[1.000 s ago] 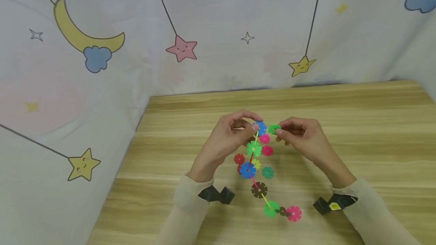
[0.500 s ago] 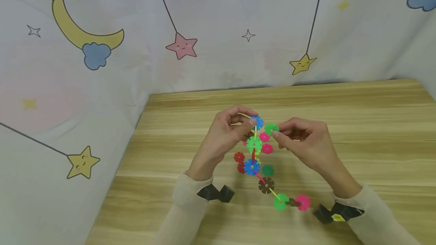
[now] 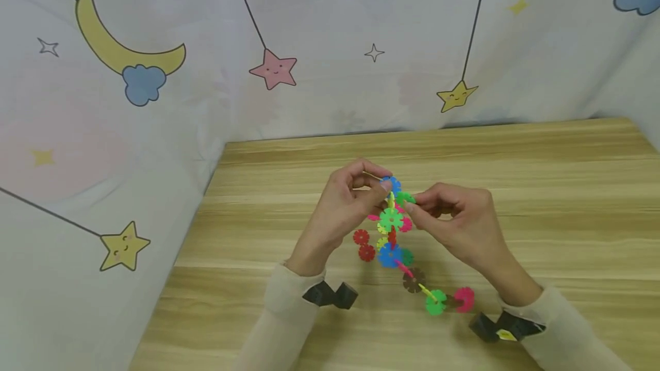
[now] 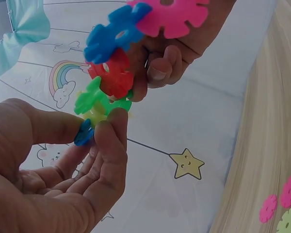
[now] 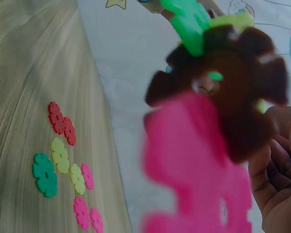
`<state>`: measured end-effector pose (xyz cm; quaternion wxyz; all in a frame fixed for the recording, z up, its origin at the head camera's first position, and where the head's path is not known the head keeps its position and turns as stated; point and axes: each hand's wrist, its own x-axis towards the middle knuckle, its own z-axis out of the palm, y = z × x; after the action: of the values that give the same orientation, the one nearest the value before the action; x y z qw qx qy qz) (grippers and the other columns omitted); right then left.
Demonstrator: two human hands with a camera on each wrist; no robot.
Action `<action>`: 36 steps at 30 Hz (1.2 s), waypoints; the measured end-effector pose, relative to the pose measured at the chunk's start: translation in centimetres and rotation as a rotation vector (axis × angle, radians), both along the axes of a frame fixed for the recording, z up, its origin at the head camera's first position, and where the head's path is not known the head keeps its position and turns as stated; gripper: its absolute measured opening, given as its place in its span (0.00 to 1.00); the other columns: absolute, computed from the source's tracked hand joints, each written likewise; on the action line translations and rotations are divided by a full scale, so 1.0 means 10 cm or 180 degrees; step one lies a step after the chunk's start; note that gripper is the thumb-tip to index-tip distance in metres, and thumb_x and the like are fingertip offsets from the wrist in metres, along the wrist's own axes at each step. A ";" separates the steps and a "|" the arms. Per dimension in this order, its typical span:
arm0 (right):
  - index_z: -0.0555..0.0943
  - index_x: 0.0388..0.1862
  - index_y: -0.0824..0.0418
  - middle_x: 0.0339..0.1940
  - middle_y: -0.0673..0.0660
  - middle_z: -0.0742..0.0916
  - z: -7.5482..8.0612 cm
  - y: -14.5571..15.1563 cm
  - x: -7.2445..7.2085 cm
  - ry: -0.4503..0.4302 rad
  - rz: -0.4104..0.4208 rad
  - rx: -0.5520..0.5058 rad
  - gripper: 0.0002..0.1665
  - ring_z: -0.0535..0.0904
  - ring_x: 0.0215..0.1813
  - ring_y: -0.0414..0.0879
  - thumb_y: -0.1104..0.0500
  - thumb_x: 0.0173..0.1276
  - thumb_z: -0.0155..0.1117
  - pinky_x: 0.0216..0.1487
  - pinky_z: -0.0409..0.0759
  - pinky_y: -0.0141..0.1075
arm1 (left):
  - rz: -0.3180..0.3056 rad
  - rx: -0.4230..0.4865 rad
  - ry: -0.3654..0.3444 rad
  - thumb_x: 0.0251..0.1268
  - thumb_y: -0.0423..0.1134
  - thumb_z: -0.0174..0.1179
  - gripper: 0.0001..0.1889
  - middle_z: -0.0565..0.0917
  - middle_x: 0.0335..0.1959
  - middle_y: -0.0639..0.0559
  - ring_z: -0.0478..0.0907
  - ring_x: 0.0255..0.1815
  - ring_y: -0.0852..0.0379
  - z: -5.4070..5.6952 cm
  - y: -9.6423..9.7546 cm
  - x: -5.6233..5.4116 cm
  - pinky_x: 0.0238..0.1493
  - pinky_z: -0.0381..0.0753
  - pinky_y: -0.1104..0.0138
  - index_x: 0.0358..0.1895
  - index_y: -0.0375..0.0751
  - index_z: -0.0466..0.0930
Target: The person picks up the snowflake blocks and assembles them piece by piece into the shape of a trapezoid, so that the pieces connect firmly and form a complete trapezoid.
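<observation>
In the head view, my left hand [image 3: 342, 210] pinches a blue notched plastic snowflake disc [image 3: 393, 185] between thumb and fingertips. From it hangs a chain of interlocked discs: yellow, green [image 3: 392, 220], red, blue [image 3: 390, 255], pink, brown [image 3: 413, 280], yellow, green [image 3: 436, 302], brown and pink [image 3: 465, 299]. My right hand [image 3: 459, 216] pinches another green snowflake disc [image 3: 404, 198] close against the chain's upper part; I cannot tell whether it is slotted in. The right wrist view has the chain's blurred pink disc [image 5: 189, 145] and brown disc [image 5: 242, 82] up close.
Below the raised chain, several loose discs lie on the wooden table [image 3: 247, 216]: red ones [image 3: 361, 237], a teal one [image 5: 44, 174], yellow ones [image 5: 59, 155] and pink ones [image 5: 81, 212]. A printed white curtain [image 3: 319, 107] stands behind the table.
My right hand has brought its green disc leftward to the chain's top. The lower end of the chain has swung to the right and up. The left hand stays near its place.
</observation>
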<state>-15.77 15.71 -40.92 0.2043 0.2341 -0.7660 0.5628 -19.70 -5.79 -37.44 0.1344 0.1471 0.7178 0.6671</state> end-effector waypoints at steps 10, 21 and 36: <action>0.92 0.33 0.61 0.26 0.56 0.93 -0.04 -0.06 0.02 0.0381 -0.0266 0.0085 0.14 0.86 0.26 0.30 0.77 0.53 0.81 0.32 0.84 0.21 | 0.0116 0.0163 0.0088 0.76 0.32 0.64 0.10 0.83 0.30 0.55 0.86 0.28 0.62 -0.04 0.10 0.03 0.39 0.92 0.65 0.53 0.29 0.85; 0.91 0.34 0.65 0.27 0.57 0.93 -0.03 -0.06 0.04 0.0464 -0.0299 0.0107 0.13 0.87 0.27 0.30 0.79 0.54 0.79 0.34 0.85 0.21 | 0.0045 0.0194 0.0029 0.77 0.32 0.63 0.11 0.84 0.31 0.54 0.87 0.28 0.63 -0.08 0.13 0.03 0.39 0.93 0.63 0.54 0.28 0.84; 0.89 0.47 0.70 0.44 0.49 0.94 -0.03 0.03 -0.05 -0.0533 0.0291 -0.0713 0.13 0.92 0.43 0.40 0.77 0.64 0.75 0.50 0.91 0.31 | 0.0052 0.0307 -0.0075 0.79 0.33 0.61 0.13 0.81 0.33 0.53 0.90 0.30 0.58 -0.04 0.08 0.01 0.45 0.94 0.58 0.59 0.32 0.79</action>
<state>-16.28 16.03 -41.25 0.1387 0.1967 -0.7013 0.6710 -19.61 -4.98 -37.85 0.1302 0.1397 0.6843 0.7037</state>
